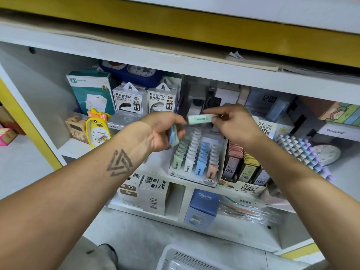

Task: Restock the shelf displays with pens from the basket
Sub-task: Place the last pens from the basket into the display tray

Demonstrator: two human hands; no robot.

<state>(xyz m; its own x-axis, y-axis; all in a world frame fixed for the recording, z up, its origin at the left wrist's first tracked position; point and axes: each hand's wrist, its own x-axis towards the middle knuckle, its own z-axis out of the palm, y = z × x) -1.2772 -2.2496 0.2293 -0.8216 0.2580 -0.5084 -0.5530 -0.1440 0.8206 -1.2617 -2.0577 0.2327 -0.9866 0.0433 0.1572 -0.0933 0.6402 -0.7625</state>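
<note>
My right hand [235, 123] pinches one pale green lead case [200, 118] by its right end and holds it level above the shelf display. My left hand [163, 129] grips a small stack of pastel cases [174, 136], blue and green edges showing under the fingers. Directly below both hands stands the 2B display box [194, 162] with rows of green, white, blue and pink cases. The white mesh basket [187, 259] sits on the floor at the bottom edge; what it contains is out of sight.
A second display of dark 0.7 lead cases [243, 168] stands right of the 2B box, with pastel pens [300, 149] further right. Power bank boxes [130, 99] and a yellow duck clock [98, 129] stand to the left. White and blue boxes fill the lower shelf.
</note>
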